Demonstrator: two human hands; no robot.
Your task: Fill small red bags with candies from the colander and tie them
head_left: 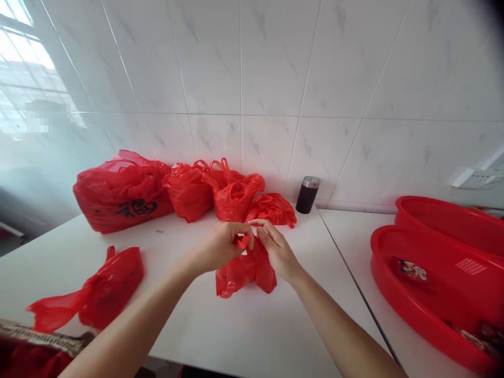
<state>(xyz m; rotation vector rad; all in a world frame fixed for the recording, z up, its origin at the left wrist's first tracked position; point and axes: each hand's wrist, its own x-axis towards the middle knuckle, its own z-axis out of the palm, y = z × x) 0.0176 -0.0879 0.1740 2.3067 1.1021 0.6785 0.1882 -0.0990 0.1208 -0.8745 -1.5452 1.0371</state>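
A red plastic bag [244, 275] hangs or rests at the middle of the white table, between both hands. My left hand [230, 242] is closed, its curled fingers gripping a bunched part of the bag's top. On the other side, my right hand [277, 252] lies against the bag's upper right edge, fingers stretched toward the left hand and slightly apart. Whether its thumb pinches any plastic is hidden. Behind the hands lies a crumpled heap of red bags [273, 209].
Filled red bags [191, 191] and a large red bag with black lettering [126, 199] line the wall. A dark tumbler [307, 195] stands right of them. Another red bag [112, 286] lies at left. Red plastic baskets [381, 247] sit at right, small items inside.
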